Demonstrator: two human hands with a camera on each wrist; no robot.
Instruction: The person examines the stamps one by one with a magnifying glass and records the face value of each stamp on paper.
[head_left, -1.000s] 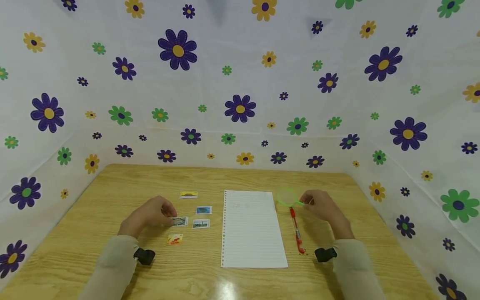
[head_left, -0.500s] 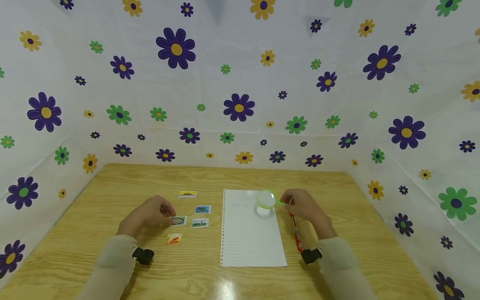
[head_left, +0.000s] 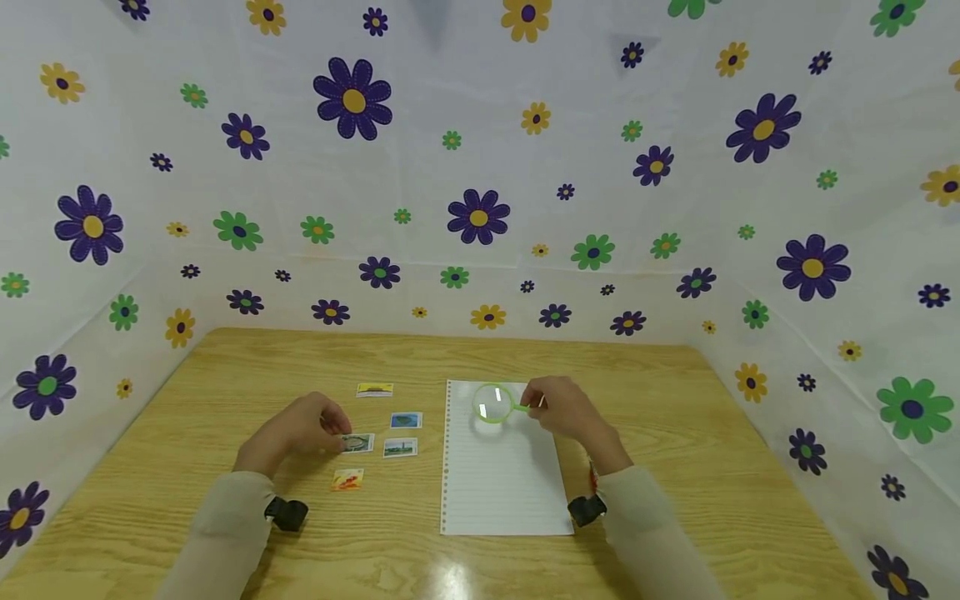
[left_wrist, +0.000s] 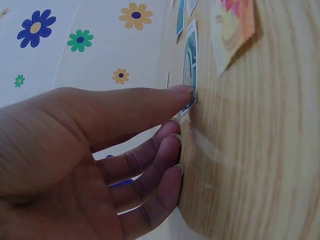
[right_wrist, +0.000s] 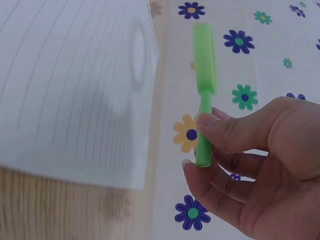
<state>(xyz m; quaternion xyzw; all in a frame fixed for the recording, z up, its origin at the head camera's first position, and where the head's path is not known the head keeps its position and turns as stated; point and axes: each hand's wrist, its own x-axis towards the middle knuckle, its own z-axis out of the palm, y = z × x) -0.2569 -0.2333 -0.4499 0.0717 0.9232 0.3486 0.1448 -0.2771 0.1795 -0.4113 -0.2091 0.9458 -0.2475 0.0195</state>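
My right hand (head_left: pixel 562 406) pinches the short handle of a green magnifying glass (head_left: pixel 492 403) between thumb and fingers. Its lens hovers above the upper part of a lined sheet of paper (head_left: pixel 502 483). In the right wrist view the magnifying glass (right_wrist: pixel 204 60) appears edge-on, apart from the paper. On the left, my left hand (head_left: pixel 303 425) holds the left edge of a greenish postage stamp (head_left: pixel 358 442) at the table, thumb on its face. The left wrist view shows the thumb over that stamp (left_wrist: pixel 190 65), with the other fingertips against the tabletop; the index finger is mostly hidden.
Around the held stamp lie a yellow stamp (head_left: pixel 375 389), a blue stamp (head_left: pixel 407 420), a landscape stamp (head_left: pixel 401 447) and an orange-red stamp (head_left: pixel 347 479). A red pen (head_left: pixel 592 477) is mostly hidden under the right forearm. Flowered cloth (head_left: pixel 480 283) surrounds the wooden table (head_left: pixel 390 558).
My right hand has carried the magnifying glass leftward, from beside the paper to above its upper part. The forearm now covers most of the pen. My left hand stays at the stamp.
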